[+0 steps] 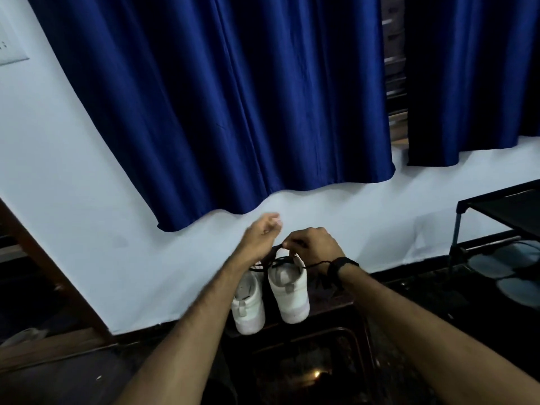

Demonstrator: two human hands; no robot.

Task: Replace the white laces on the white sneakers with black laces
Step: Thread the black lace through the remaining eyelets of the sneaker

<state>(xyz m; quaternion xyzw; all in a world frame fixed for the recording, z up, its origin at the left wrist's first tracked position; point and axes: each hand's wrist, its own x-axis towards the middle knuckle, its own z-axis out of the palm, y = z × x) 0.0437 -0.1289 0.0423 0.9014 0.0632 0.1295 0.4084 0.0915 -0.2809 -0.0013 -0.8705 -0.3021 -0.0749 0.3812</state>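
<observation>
Two white sneakers stand heel-toward-me on a dark stool: the left sneaker and the right sneaker. A black lace runs across the top of both shoes. My right hand is above the right sneaker's tongue, fingers pinched on the black lace. My left hand is raised above the left sneaker, blurred, fingers loosely curled; I cannot tell whether it holds a lace end. No white laces are visible.
A white wall with a blue curtain is right behind the stool. A black shoe rack with pale shoes stands at the right. A wooden door frame is at the left. The floor is dark.
</observation>
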